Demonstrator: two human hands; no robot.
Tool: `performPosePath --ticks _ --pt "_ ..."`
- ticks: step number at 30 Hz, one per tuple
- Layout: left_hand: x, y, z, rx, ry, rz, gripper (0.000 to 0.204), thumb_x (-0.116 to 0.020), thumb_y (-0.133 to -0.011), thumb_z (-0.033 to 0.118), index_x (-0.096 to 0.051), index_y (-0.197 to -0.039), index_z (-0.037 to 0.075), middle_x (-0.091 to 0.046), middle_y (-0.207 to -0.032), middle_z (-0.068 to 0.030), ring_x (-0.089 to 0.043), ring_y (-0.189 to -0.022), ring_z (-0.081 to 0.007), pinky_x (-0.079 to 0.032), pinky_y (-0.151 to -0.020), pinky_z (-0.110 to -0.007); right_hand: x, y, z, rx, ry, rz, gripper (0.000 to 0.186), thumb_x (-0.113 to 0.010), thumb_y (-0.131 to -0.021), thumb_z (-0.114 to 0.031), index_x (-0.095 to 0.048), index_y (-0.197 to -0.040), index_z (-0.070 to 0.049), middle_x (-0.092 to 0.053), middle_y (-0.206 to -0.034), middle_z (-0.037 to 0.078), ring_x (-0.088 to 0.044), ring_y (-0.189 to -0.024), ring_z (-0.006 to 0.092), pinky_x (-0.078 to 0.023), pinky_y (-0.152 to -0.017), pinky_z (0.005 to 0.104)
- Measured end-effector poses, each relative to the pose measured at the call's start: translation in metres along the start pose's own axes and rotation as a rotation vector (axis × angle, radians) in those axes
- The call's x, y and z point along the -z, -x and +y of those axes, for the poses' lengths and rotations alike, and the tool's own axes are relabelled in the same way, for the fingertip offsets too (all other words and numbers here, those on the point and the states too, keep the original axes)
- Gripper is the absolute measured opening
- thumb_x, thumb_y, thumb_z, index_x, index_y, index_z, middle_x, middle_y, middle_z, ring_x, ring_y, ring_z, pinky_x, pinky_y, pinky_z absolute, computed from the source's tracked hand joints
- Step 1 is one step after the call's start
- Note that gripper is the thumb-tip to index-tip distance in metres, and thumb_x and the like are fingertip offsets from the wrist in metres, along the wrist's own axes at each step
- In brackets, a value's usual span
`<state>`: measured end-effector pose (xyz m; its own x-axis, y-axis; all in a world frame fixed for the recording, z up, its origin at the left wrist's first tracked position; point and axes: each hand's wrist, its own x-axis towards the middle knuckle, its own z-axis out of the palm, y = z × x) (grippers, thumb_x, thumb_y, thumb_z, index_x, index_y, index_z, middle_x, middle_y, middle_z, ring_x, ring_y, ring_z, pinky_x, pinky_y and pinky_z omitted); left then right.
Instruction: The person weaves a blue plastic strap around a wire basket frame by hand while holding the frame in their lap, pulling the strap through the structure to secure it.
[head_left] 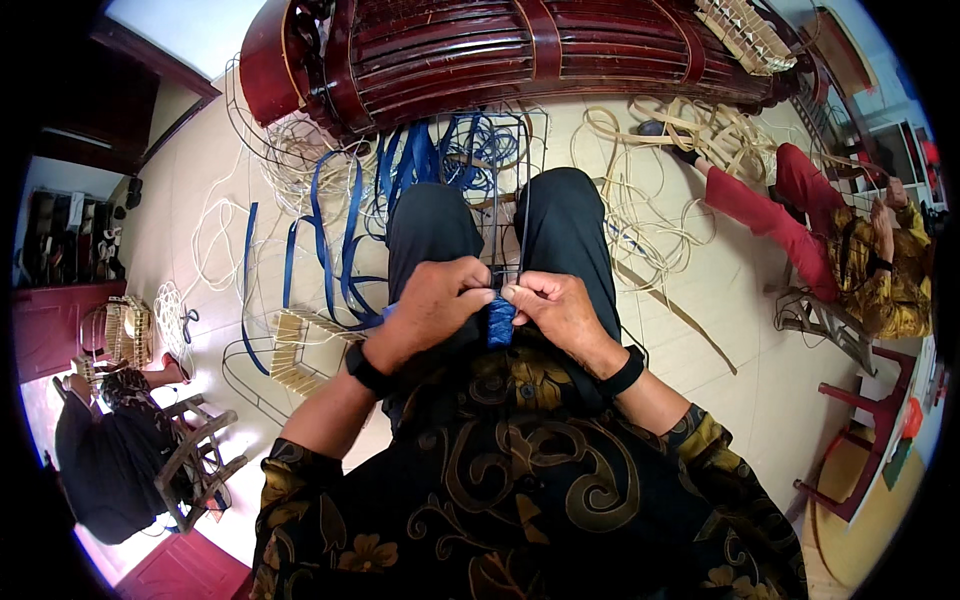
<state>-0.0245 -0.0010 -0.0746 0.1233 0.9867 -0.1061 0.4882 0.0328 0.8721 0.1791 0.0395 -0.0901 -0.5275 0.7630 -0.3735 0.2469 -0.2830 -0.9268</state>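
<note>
I've got the blue woven band [500,325] right between my two sets of fingers, its far end at the fingertips, the rest running back toward the torso. Left hand [435,305] and right hand [562,310] are about equally near, thumbs and forefingers pinched on that far end; exactly which strand, I can't tell. Long axis points straight away from me, and the dark wire frame [506,268] carries that line on past the fingers, between the knees.
</note>
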Motion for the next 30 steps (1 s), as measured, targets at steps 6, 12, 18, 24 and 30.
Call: performPosePath --ticks 6,12,18,24,30 --pt "0.039 0.022 -0.008 0.023 -0.27 -0.051 0.017 -0.06 -0.084 0.01 -0.069 -0.097 0.005 -0.068 -0.081 -0.0179 -0.066 -0.076 -0.0362 -0.053 -0.069 -0.04 -0.004 0.003 -0.002 -0.038 -0.044 0.009 0.022 -0.064 -0.096 -0.017 -0.066 -0.082 0.0 -0.062 -0.073 -0.001 -0.058 -0.063 0.0048 -0.048 -0.059 0.0206" --pt "0.062 0.041 -0.004 0.215 -0.093 0.041 0.014 -0.06 -0.091 0.013 -0.065 -0.089 0.0 -0.065 -0.069 -0.0118 -0.065 -0.064 -0.0213 -0.051 -0.062 -0.032 -0.004 0.001 -0.004 0.028 -0.008 0.006 0.023 -0.066 -0.095 -0.018 -0.063 -0.079 0.0 -0.059 -0.07 -0.002 -0.056 -0.062 0.0045 -0.047 -0.057 0.0217" --pt "0.072 0.037 0.024 0.355 0.084 0.074 0.023 -0.058 -0.097 0.014 -0.059 -0.079 0.0 -0.058 -0.066 -0.0007 -0.054 -0.06 -0.0083 -0.044 -0.057 -0.024 -0.004 -0.007 0.004 0.113 0.081 0.008 0.021 -0.066 -0.095 -0.018 -0.063 -0.082 -0.001 -0.059 -0.069 -0.002 -0.055 -0.061 0.0047 -0.047 -0.056 0.0229" --pt "0.073 0.053 0.038 0.232 0.09 -0.134 0.027 -0.06 -0.096 0.015 -0.056 -0.074 0.0 -0.053 -0.063 -0.0009 -0.051 -0.059 -0.0092 -0.042 -0.055 -0.025 -0.001 -0.011 0.01 0.154 0.188 -0.011 0.02 -0.066 -0.095 -0.018 -0.065 -0.085 -0.001 -0.06 -0.07 -0.002 -0.054 -0.061 0.0043 -0.047 -0.055 0.0235" --pt "0.07 0.057 0.04 0.1 -0.029 -0.202 0.026 -0.06 -0.095 0.014 -0.054 -0.074 -0.001 -0.052 -0.061 -0.0052 -0.052 -0.056 -0.0127 -0.041 -0.054 -0.028 -0.006 -0.015 0.014 0.062 -0.065 0.038 0.038 -0.069 -0.091 -0.022 -0.049 -0.068 0.0 -0.04 -0.056 -0.001 -0.035 -0.058 0.0057 -0.032 -0.049 0.03"
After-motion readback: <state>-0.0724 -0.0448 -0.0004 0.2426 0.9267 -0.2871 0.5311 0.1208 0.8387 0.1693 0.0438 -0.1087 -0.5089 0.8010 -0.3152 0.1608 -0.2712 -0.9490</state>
